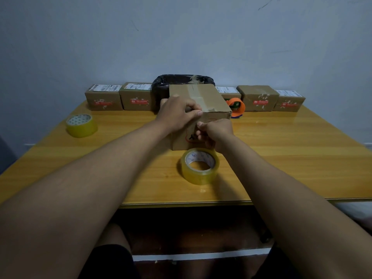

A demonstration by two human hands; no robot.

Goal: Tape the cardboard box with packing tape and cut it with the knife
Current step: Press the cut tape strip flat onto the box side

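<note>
- Nearest of all, two bare forearms reach out from the bottom corners over the edge of the glossy yellow wooden table (281, 158).
- Just past them, at 6 o'clock from the box, a roll of clear packing tape (199, 166) lies flat on the tabletop.
- At mid-table stands the plain brown cardboard box (211, 97), a strip of clear tape already running along its top seam.
- Resting on the box's near top edge, the left hand (177, 113) has its fingers curled and its thumb pressed at the corner.
- Lower, against the box's front face, the right hand (216, 133) is closed with its fingertips pinched; it seems to grip a tape end, though the tape itself is too clear to make out.
- Out at 9 o'clock sits a second, yellowish tape roll (81, 125), well apart.
- Behind the box at 12 o'clock is a black-lined bin (161, 85).
- Peeking out at 2 o'clock is an orange tape dispenser (237, 106).
- Along the wall runs a row of small labelled cardboard parcels (103, 99).
</note>
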